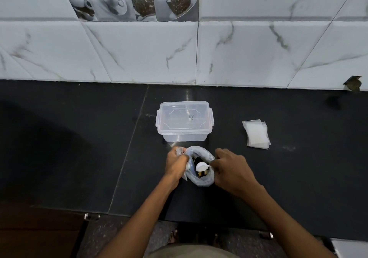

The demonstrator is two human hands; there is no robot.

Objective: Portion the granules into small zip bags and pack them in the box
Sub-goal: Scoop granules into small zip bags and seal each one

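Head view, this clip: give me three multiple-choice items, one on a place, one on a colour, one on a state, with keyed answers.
1. The stack of empty zip bags lies:
A. right of the box
B. inside the box
C. left of the box

2. The scoop in the granule bag is:
A. red
B. white
C. black

3. The box is:
A. lidless
B. tipped over
C. lidded

Answers:
1 A, the stack sits on the counter to its right.
2 B, a white bowl shows in the bag mouth.
3 C, the clear lid sits on top.

Dim, cool light falls from above, leaving a pale glare streak on the glossy black stone counter beyond the hands and a broad soft shadow far to their left. Wide-angle distortion bends the white marbled wall tiles at the edges, where detail turns soft.
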